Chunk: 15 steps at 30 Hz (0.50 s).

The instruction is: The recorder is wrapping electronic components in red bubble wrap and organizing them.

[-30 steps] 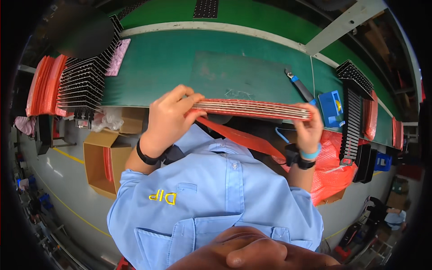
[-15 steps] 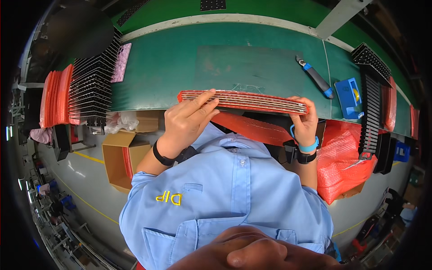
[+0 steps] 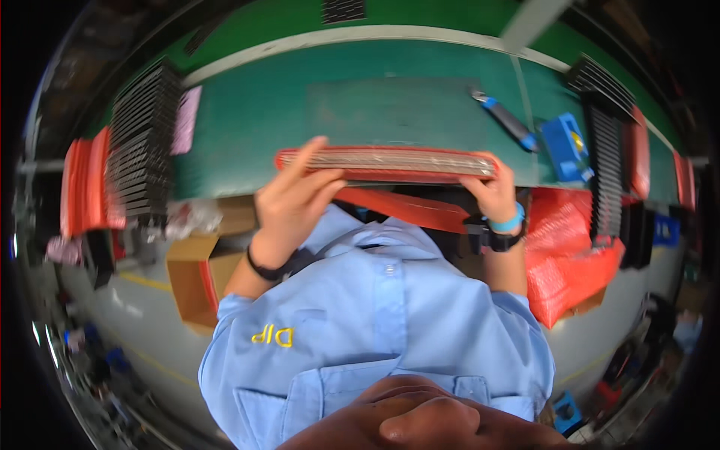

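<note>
Level at the bench's front edge is a long stack of thin boards [image 3: 397, 160] with red wrap on its outer faces, seen edge-on. My left hand [image 3: 296, 196] grips its left end, one finger over the top and the others lower against the near side; motion blurs it. Around the right end my right hand [image 3: 495, 196] is closed, with the thumb on the near side. Below the stack hangs a red bubble-wrap sheet [image 3: 409, 211], partly hidden by the stack and my right wrist.
Cutters [image 3: 504, 120] and a blue tape dispenser [image 3: 565, 147] lie on the green bench [image 3: 240, 112], right of centre. Black slotted racks [image 3: 142, 142] stand left, and another rack [image 3: 604, 161] right. A cardboard box [image 3: 187, 281] and red bubble wrap [image 3: 562, 259] sit below the bench.
The whole view has shifted slightly left. The stack has turned from a slant to nearly level, and its layers look closer together. Both hands keep hold of its ends.
</note>
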Available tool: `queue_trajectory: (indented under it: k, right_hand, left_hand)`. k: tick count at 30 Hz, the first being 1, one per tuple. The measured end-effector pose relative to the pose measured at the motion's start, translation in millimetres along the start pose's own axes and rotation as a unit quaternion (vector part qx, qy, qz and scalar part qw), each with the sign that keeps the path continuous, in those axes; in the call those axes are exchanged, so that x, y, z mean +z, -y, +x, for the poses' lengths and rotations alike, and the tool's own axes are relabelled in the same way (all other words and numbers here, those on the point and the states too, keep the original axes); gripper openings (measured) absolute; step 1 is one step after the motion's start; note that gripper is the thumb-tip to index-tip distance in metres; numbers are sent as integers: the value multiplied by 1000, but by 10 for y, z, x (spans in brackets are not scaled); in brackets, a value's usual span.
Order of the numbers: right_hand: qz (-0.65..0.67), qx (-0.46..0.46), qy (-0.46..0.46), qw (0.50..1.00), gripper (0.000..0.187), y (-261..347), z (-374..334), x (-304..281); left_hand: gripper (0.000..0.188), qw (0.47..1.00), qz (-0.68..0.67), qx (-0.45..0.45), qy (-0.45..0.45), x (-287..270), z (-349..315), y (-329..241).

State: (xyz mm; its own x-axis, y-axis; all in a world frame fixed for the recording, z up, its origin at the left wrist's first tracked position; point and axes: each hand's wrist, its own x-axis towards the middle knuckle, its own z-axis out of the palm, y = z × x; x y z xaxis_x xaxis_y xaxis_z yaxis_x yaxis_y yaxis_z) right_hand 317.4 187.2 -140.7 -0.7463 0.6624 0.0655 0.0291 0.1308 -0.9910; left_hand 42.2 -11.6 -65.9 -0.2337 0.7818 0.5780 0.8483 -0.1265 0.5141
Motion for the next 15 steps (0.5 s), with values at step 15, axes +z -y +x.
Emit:
queue_trajectory:
  k: [15]
  right_hand:
    - [222, -253, -575, 746, 34, 680, -1472, -3368]
  left_hand:
    - [19, 913, -353, -201, 32, -38, 51, 109]
